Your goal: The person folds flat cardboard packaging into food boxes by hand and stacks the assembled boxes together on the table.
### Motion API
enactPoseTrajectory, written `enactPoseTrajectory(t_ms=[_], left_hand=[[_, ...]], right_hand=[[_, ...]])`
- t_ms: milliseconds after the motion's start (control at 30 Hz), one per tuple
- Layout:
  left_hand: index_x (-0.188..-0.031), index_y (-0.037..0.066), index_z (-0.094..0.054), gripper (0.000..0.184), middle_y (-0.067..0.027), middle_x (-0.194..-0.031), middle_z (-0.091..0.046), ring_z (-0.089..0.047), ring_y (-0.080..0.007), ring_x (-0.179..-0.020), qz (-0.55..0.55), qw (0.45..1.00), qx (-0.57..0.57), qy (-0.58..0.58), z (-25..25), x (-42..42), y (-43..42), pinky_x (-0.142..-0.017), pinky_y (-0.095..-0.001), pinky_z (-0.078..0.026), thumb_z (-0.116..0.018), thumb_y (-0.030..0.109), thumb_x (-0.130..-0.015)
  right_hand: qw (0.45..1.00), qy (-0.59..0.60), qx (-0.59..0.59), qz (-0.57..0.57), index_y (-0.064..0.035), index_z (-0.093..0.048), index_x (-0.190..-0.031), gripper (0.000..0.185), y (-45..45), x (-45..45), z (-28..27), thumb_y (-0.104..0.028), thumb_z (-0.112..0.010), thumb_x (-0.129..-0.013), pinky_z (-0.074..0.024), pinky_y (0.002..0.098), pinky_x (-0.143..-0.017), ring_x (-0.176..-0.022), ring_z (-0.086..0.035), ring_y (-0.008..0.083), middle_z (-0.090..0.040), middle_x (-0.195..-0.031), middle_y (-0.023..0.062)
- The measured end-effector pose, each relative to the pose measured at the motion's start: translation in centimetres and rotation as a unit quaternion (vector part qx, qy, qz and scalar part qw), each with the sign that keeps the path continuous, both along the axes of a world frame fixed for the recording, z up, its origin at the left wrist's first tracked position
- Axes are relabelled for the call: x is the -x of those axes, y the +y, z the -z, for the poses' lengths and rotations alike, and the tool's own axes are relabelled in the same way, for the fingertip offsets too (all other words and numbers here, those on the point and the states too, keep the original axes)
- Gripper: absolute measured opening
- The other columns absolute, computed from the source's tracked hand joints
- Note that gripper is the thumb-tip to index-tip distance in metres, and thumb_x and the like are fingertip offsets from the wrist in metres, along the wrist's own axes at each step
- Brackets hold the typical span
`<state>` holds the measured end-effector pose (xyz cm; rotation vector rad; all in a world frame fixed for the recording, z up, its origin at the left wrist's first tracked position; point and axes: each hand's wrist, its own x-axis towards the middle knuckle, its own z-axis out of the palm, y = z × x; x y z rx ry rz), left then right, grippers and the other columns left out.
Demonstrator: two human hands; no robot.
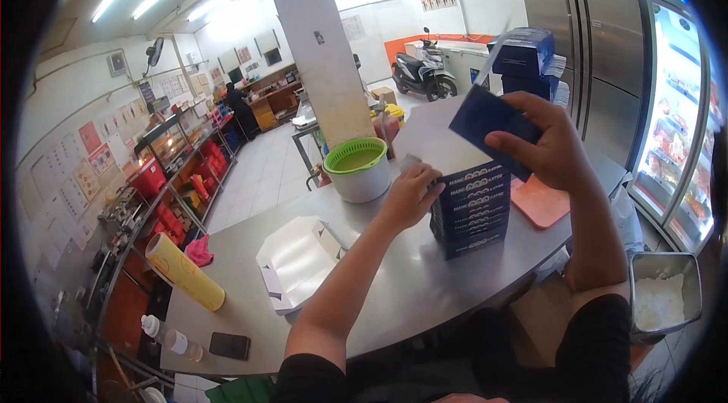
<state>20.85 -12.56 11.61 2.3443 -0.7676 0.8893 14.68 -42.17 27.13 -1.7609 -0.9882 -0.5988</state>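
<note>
A tall stack of dark blue boxes with white lettering [472, 210] stands on the steel table. My left hand [413, 194] is closed at the stack's upper left corner, its fingers on the edge of a box piece there. Above the stack's right side, my right hand [542, 137] grips a dark blue box flap [493, 128] between thumb and fingers. The flap belongs to a raised box whose pale inner side [436, 134] faces left. To the left, an open white box [299, 260] lies flat on the table.
A white bucket with a green basket [356, 172] stands behind my left hand. Left on the steel table [250, 251] are a yellow roll [186, 272], a bottle [173, 338] and a phone [229, 346]. An orange board [540, 202] lies right of the stack.
</note>
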Motion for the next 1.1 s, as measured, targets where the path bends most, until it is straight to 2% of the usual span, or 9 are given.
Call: enactPoseTrajectory(t_ms=[100,200,267,300,400,433,567,800,1100], left_hand=[[-0.116,0.005,-0.070,0.023,-0.0156,-0.114,-0.065,-0.063,-0.0400,-0.109,-0.012,1.000,0.005,-0.003,-0.5,3.9,-1.2,-0.097,-0.0467,-0.050,-0.074,0.018,-0.098],[-0.115,0.006,-0.071,0.021,-0.0143,-0.113,-0.064,-0.061,-0.0384,-0.108,-0.031,0.999,0.010,-0.021,-0.4,7.2,-2.6,-0.095,-0.0465,-0.050,-0.074,0.017,-0.097],[-0.114,0.008,-0.073,0.019,-0.0121,-0.111,-0.064,-0.061,-0.0365,-0.105,-0.036,0.998,0.024,-0.055,0.3,8.8,-3.5,-0.092,-0.0466,-0.049,-0.073,0.016,-0.097],[-0.121,0.009,-0.073,0.025,-0.0137,-0.116,-0.062,-0.060,-0.0366,-0.109,-0.048,0.997,0.011,-0.052,0.4,9.5,-3.7,-0.093,-0.0454,-0.049,-0.073,0.017,-0.097],[-0.127,0.011,-0.072,0.031,-0.0171,-0.123,-0.060,-0.059,-0.0379,-0.113,-0.072,0.996,0.016,-0.049,1.0,10.8,-4.3,-0.098,-0.0466,-0.048,-0.072,0.020,-0.097],[-0.129,0.012,-0.071,0.034,-0.0174,-0.125,-0.059,-0.058,-0.0384,-0.114,-0.100,0.992,-0.011,-0.072,0.8,11.1,-4.3,-0.099,-0.0482,-0.047,-0.073,0.020,-0.096],[-0.135,0.012,-0.069,0.042,-0.0189,-0.130,-0.058,-0.056,-0.0400,-0.120,-0.187,0.973,-0.076,-0.111,0.0,12.7,-5.1,-0.104,-0.0523,-0.043,-0.074,0.019,-0.094],[-0.129,0.003,-0.067,0.039,-0.0188,-0.118,-0.066,-0.062,-0.0406,-0.109,-0.121,0.985,0.029,-0.123,0.9,12.1,-4.8,-0.101,-0.0501,-0.046,-0.074,0.014,-0.092],[-0.110,0.005,-0.073,0.018,-0.0126,-0.109,-0.073,-0.068,-0.0341,-0.102,-0.120,0.983,0.039,-0.131,0.8,11.2,-3.8,-0.086,-0.0470,-0.046,-0.075,0.007,-0.092]], right_hand=[[0.998,-0.017,0.056,0.004,0.0046,-0.073,-0.122,0.055,0.5,-0.4,-0.7,-0.036,-0.089,-0.089,-0.0646,0.0335,-0.082,-0.093,-0.079,0.0263,-0.079,-0.107,0.0195],[0.993,0.052,0.088,-0.054,0.0036,-0.072,-0.121,0.050,1.8,-0.4,-1.7,-0.028,-0.091,-0.088,-0.0574,0.0279,-0.077,-0.087,-0.070,0.0109,-0.077,-0.097,0.0102],[0.989,-0.002,0.131,-0.063,0.0029,-0.073,-0.121,0.050,3.0,-0.5,-1.7,-0.032,-0.090,-0.089,-0.0568,0.0297,-0.075,-0.085,-0.071,0.0132,-0.078,-0.096,0.0123],[0.985,-0.026,0.153,-0.069,0.0026,-0.073,-0.121,0.050,3.7,-0.4,-1.6,-0.033,-0.089,-0.089,-0.0564,0.0306,-0.075,-0.084,-0.072,0.0143,-0.078,-0.096,0.0134],[0.962,-0.008,0.242,-0.123,0.0012,-0.074,-0.121,0.052,6.3,-0.5,-1.7,-0.039,-0.086,-0.091,-0.0562,0.0327,-0.075,-0.082,-0.073,0.0190,-0.078,-0.097,0.0161],[0.953,-0.030,0.260,-0.155,-0.0018,-0.075,-0.121,0.052,7.2,-1.3,-1.0,-0.046,-0.081,-0.093,-0.0570,0.0383,-0.078,-0.083,-0.075,0.0281,-0.079,-0.099,0.0181],[0.913,-0.128,0.375,-0.093,-0.0076,-0.076,-0.117,0.047,10.4,-2.4,0.2,-0.049,-0.073,-0.095,-0.0561,0.0482,-0.083,-0.087,-0.074,0.0399,-0.078,-0.098,0.0212],[0.872,-0.191,0.450,0.001,-0.0099,-0.074,-0.111,0.038,12.0,-4.7,2.3,-0.045,-0.071,-0.098,-0.0569,0.0500,-0.077,-0.086,-0.075,0.0395,-0.076,-0.088,0.0199],[0.856,-0.246,0.454,0.023,-0.0095,-0.067,-0.104,0.030,12.5,-4.7,5.4,-0.039,-0.068,-0.099,-0.0569,0.0493,-0.068,-0.075,-0.075,0.0389,-0.074,-0.078,0.0160]])
